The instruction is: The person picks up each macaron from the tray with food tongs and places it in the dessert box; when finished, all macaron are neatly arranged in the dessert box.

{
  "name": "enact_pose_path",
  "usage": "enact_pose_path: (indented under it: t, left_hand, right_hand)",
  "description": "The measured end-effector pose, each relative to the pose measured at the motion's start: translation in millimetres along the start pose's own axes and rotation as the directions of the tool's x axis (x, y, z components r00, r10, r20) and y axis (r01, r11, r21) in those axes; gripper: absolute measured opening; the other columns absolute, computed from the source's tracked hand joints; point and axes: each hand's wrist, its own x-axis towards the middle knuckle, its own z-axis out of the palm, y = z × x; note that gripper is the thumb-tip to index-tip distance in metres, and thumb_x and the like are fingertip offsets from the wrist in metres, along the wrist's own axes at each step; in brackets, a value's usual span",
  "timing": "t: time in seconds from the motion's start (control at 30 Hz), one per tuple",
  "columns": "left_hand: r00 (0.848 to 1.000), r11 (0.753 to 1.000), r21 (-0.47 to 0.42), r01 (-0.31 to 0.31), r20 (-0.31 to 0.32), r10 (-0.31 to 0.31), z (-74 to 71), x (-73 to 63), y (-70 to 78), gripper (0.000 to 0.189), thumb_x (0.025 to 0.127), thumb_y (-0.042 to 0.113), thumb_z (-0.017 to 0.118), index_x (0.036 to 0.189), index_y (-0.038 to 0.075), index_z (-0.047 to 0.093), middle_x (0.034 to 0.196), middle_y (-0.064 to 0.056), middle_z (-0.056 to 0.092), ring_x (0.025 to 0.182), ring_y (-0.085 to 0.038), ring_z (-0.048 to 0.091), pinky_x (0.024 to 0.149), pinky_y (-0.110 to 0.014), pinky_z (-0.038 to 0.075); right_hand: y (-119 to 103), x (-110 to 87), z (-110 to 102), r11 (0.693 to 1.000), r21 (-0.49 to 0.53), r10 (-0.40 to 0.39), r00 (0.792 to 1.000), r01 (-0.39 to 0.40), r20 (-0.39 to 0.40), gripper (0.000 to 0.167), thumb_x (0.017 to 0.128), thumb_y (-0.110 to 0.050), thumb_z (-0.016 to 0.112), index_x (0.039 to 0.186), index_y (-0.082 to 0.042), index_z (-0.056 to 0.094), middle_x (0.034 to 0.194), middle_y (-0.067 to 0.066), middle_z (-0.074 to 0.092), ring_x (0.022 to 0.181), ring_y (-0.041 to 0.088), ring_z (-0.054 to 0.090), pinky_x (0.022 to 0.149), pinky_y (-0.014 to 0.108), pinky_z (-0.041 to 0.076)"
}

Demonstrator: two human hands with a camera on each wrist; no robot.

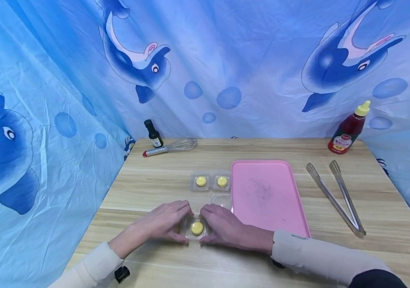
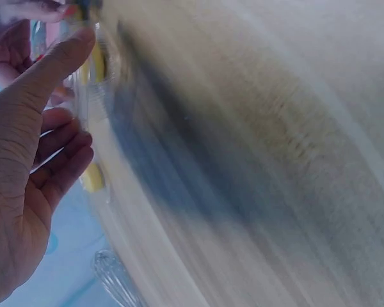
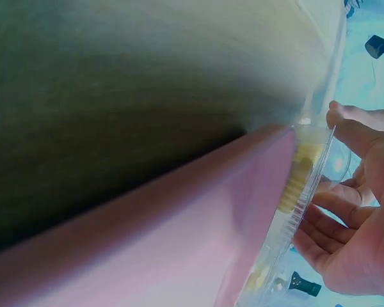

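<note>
Near the front of the table is a small clear plastic box [image 1: 191,237] with a round yellow piece [image 1: 197,228], like a little cake, in it. My left hand [image 1: 167,221] holds the box's left side, thumb at the near edge and fingers at the far edge. On the opposite side my right hand [image 1: 224,226] grips it the same way. In the right wrist view the thumb and fingers of the right hand [image 3: 355,211] lie along the clear plastic. The left wrist view shows the left hand [image 2: 25,147] with its thumb on the plastic edge.
Two similar boxes [image 1: 200,188] [image 1: 222,189] with yellow pieces stand behind the hands. Another clear plastic piece [image 1: 221,199] lies beside the pink tray [image 1: 262,196]. Metal tongs [image 1: 338,196] lie right. Farther back are a whisk [image 1: 176,146], a dark bottle [image 1: 153,135] and a sauce bottle [image 1: 347,130].
</note>
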Motion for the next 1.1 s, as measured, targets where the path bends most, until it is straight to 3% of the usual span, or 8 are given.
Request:
enact_pose_path:
  t: [0.2,0.4,0.5,0.6,0.8,1.1]
  left_hand:
    - [1.0,0.999,-0.028,0.025,0.006,-0.025,1.2,1.1,-0.7,0.073,0.071,0.058,0.095,0.121,0.015,0.064,0.114,0.006,0.064,0.096,-0.005,0.059,0.083,-0.025,0.059]
    - [0.998,0.998,-0.029,0.053,0.031,-0.052,1.5,0.5,-4.0,0.081,0.072,0.065,0.091,0.132,0.019,0.062,0.123,0.009,0.064,0.104,-0.005,0.061,0.09,-0.029,0.059]
    - [0.998,0.998,-0.027,0.052,0.027,-0.051,-2.1,0.8,-7.5,0.087,0.072,0.071,0.088,0.137,0.019,0.062,0.13,0.009,0.064,0.112,-0.008,0.062,0.096,-0.033,0.059]
    - [0.998,0.997,-0.036,0.067,0.0,-0.067,-9.2,3.4,-11.7,0.08,0.079,0.068,0.084,0.137,0.017,0.064,0.131,0.006,0.065,0.116,-0.012,0.064,0.097,-0.037,0.06]
    - [0.986,0.984,-0.099,0.145,-0.066,-0.152,-18.6,17.9,-18.5,0.058,0.098,0.046,0.077,0.143,0.013,0.063,0.135,0.0,0.07,0.122,-0.018,0.067,0.102,-0.043,0.059]
    - [0.985,0.983,-0.118,0.141,-0.085,-0.151,-7.2,46.1,-12.5,0.083,0.093,0.05,0.08,0.157,0.006,0.05,0.155,-0.014,0.056,0.141,-0.031,0.056,0.119,-0.05,0.044]
  right_hand:
    - [0,-1.7,-1,1.0,-0.001,0.006,1.0,-0.006,0.006,0.058,0.07,-0.045,0.099,0.105,-0.012,0.067,0.1,-0.008,0.064,0.086,0.005,0.056,0.074,0.016,0.053]
    - [5,-6.3,-13,1.0,0.024,0.011,1.0,-0.011,0.007,0.072,0.076,-0.047,0.095,0.129,-0.006,0.069,0.13,0.003,0.067,0.117,0.017,0.064,0.101,0.031,0.057]
    - [14,-8.1,-24,0.999,0.048,0.009,1.0,-0.008,-0.019,0.074,0.081,-0.044,0.092,0.137,-0.004,0.065,0.139,0.008,0.064,0.129,0.024,0.061,0.11,0.038,0.054]
    - [26,-10.9,-37,0.996,0.087,0.038,0.999,-0.036,-0.028,0.077,0.084,-0.039,0.091,0.144,-0.003,0.059,0.147,0.014,0.06,0.136,0.032,0.057,0.114,0.047,0.051]
    - [52,-18.5,-56,0.987,0.111,0.118,0.993,-0.116,-0.013,0.087,0.082,-0.033,0.093,0.154,-0.005,0.052,0.153,0.021,0.055,0.138,0.039,0.055,0.116,0.056,0.046]
    - [73,-30.3,-59,0.979,0.122,0.162,0.987,-0.161,0.003,0.089,0.077,-0.028,0.097,0.149,0.003,0.054,0.145,0.02,0.062,0.134,0.037,0.059,0.116,0.053,0.048]
